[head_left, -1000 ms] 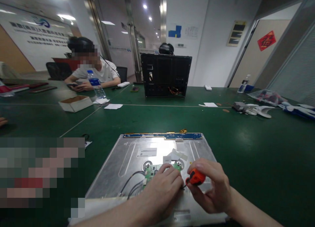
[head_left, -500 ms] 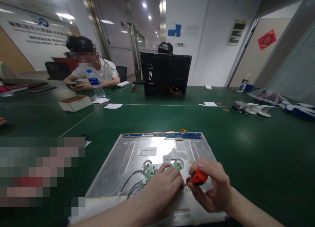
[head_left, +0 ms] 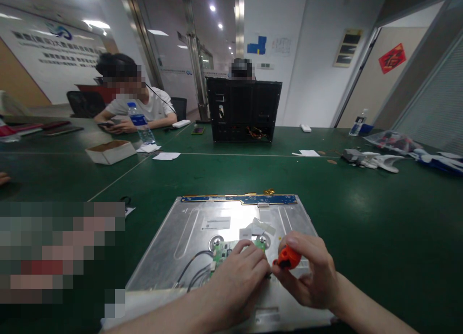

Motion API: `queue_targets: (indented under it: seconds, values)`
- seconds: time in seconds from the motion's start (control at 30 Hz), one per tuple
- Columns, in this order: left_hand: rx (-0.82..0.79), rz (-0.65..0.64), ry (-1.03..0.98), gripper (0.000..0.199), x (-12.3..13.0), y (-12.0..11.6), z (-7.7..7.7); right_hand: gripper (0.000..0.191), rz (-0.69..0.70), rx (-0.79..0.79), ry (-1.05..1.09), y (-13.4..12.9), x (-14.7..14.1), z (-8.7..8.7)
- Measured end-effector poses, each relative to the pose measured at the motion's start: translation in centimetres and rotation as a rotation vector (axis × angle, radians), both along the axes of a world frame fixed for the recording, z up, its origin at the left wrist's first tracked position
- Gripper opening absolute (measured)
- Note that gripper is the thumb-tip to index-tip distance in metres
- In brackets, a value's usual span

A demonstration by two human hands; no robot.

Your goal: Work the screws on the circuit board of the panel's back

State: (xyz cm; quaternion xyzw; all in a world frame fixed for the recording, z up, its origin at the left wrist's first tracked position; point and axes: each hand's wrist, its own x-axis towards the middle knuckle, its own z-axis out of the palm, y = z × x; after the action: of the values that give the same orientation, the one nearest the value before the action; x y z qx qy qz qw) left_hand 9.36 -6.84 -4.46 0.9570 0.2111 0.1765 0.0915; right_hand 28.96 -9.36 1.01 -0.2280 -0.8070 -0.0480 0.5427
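Note:
A flat metal panel (head_left: 184, 242), looking like the back of a display, lies before me with a blue circuit strip (head_left: 220, 199) along its far edge. On it sits a green circuit board (head_left: 224, 249) with black cables (head_left: 195, 266) at its left. My left hand (head_left: 244, 271) lies over the board's right part, fingers curled and pressed together; whatever its fingertips grip is hidden. Between the fingers of my right hand (head_left: 313, 273) is an orange and black screwdriver (head_left: 290, 257), its handle tilted and its tip hidden beside my left fingers.
Beyond the panel stands a black monitor housing (head_left: 244, 107) on the green table (head_left: 379, 218). A cardboard box (head_left: 110, 153) and a water bottle (head_left: 141, 124) are at left. At right lie a grey-white bracket (head_left: 372, 160) and plastic bags. One person sits at far left, another behind the housing.
My right hand has shifted slightly left and the screwdriver handle has turned a little. My left hand stays put. Behind the black housing, the person's head has turned or moved.

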Motion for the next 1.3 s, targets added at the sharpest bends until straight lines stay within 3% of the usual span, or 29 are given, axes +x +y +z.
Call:
queue_targets:
  seconds: [0.5,0.77,1.3]
  values:
    - [0.014,0.024,0.036,0.025,0.1,-0.1,0.1,0.054,-0.027,-0.041,-0.006,-0.2,0.0,0.1]
    - [0.012,0.011,-0.003,0.023,0.1,-0.2,0.5,0.059,0.074,-0.023,0.064,0.1,0.4,-0.2]
    - [-0.024,0.019,-0.027,0.021,0.2,-0.4,0.9,0.062,0.043,-0.028,0.069,-0.1,0.5,0.0]
